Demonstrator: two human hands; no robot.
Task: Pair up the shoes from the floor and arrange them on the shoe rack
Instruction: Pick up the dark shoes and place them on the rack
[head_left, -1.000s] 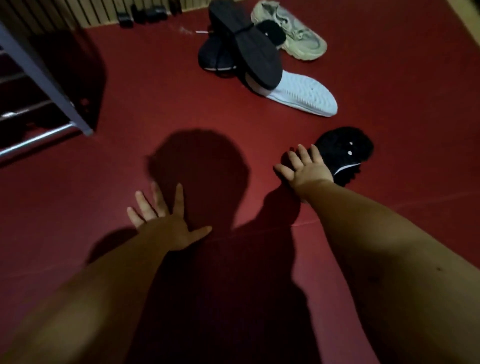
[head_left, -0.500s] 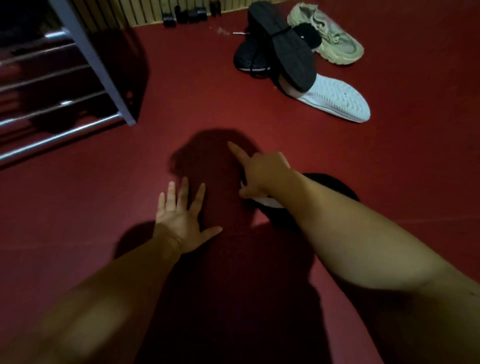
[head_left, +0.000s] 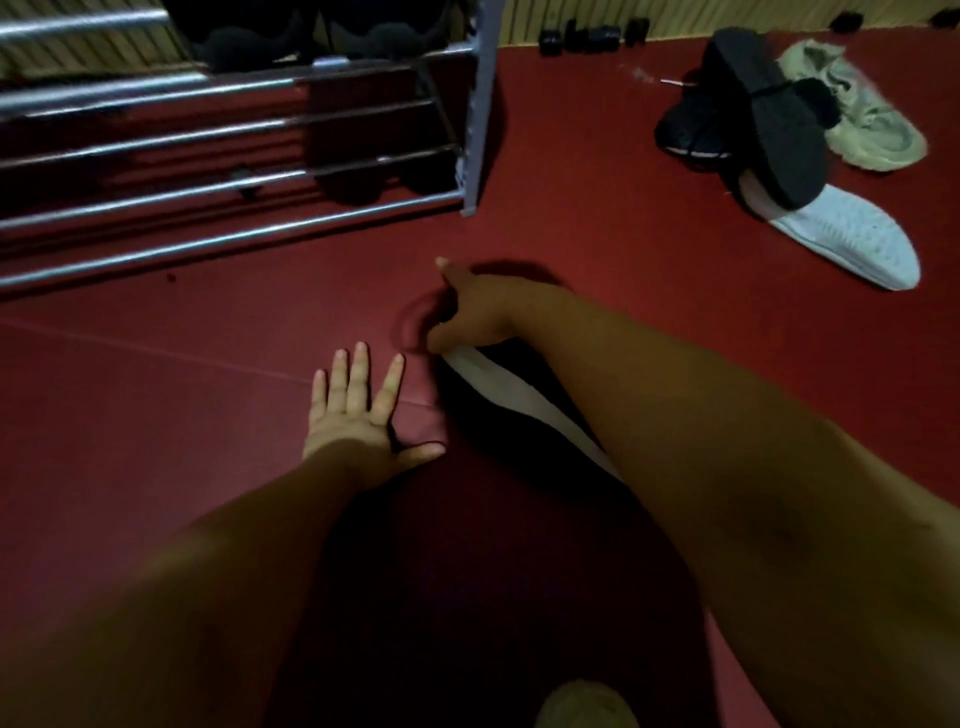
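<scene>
Swung leftward from its spot out on the right of the floor a second ago, the black shoe (head_left: 498, 392) is now in the person's right hand (head_left: 470, 312), close in front of the rack (head_left: 480, 104), which fills far more of the view than before. The right hand grasps the shoe at its forward end, fingers curled round it and the index finger jutting straight out towards the rack's corner post. The shoe's white sole edge faces up, and the rest runs back under the forearm, hidden there. Whether it is clear of the red floor (head_left: 156, 415) or resting on it cannot be told. The left hand (head_left: 358, 410) has not shifted: it lies released and flat on the floor, fingers spread, just left of the shoe and not touching it. Dark shoes (head_left: 249, 39) stand on the rack's upper tier; the shapes lower down are too dim to make out. Well apart at upper right lies a heap: a sole-up shoe (head_left: 774, 124) propped across a dark sneaker (head_left: 685, 135) and a white shoe (head_left: 852, 239), with a pale sneaker (head_left: 872, 124) just behind. Small dark objects (head_left: 587, 36) line the foot of the wall.
</scene>
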